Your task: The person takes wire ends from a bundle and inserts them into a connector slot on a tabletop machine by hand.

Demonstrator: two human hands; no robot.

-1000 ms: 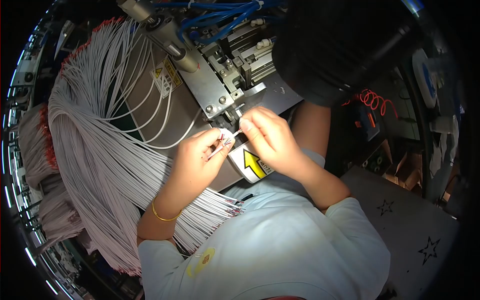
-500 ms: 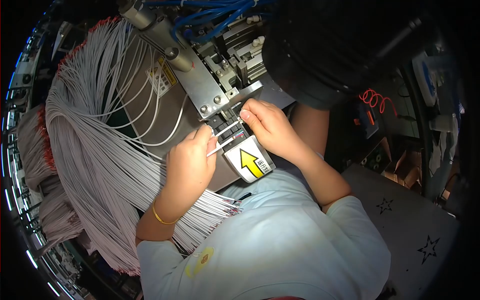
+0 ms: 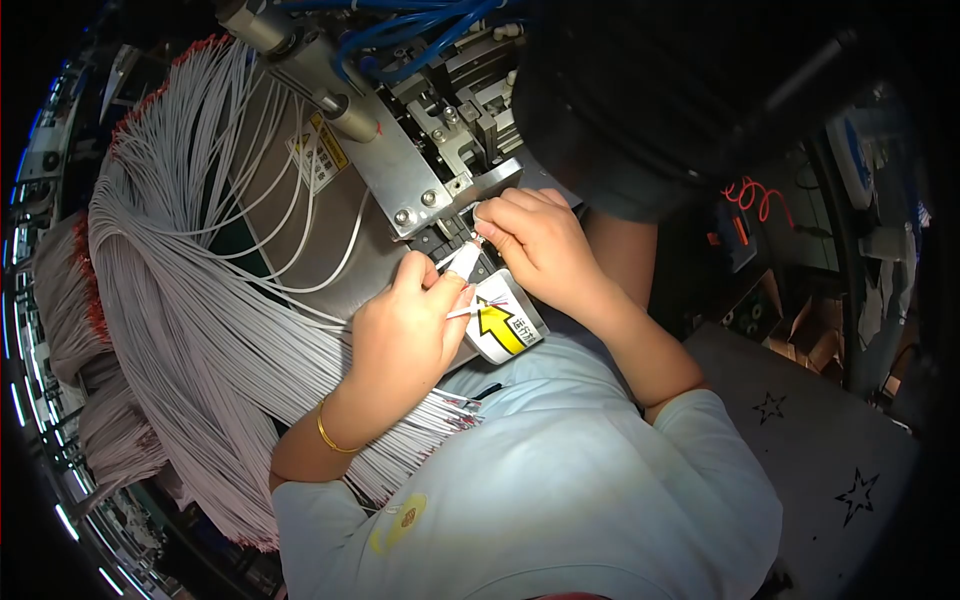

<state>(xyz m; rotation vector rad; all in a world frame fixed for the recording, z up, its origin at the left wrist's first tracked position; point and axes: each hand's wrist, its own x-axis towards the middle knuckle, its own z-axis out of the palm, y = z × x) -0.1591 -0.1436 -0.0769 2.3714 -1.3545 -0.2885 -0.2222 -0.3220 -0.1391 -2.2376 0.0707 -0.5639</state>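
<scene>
My left hand (image 3: 410,325) is closed on white cables, its thumb stretched toward the black fixture (image 3: 432,241) of the metal machine. A white cable (image 3: 460,313) sticks out of its fingers, with thin coloured wires (image 3: 498,301) fanned over the white guard. Another white cable (image 3: 446,259) runs under the thumb toward my right fingertips. My right hand (image 3: 545,245) is pinched at the fixture's edge, on the end of that cable; its fingertips cover most of the wires. Thumb and right fingers almost meet there.
A large bundle of grey-white cables (image 3: 180,300) with red ends covers the left side. The machine's metal block (image 3: 395,170) and blue air hoses (image 3: 420,35) stand ahead. A white guard with a yellow arrow (image 3: 505,335) sits close to my body. A black round housing (image 3: 610,120) hangs at upper right.
My left hand has moved right and toward the fixture, its thumb now close to my right fingertips. The loose cable's coloured wires moved from the fixture to over the arrow guard.
</scene>
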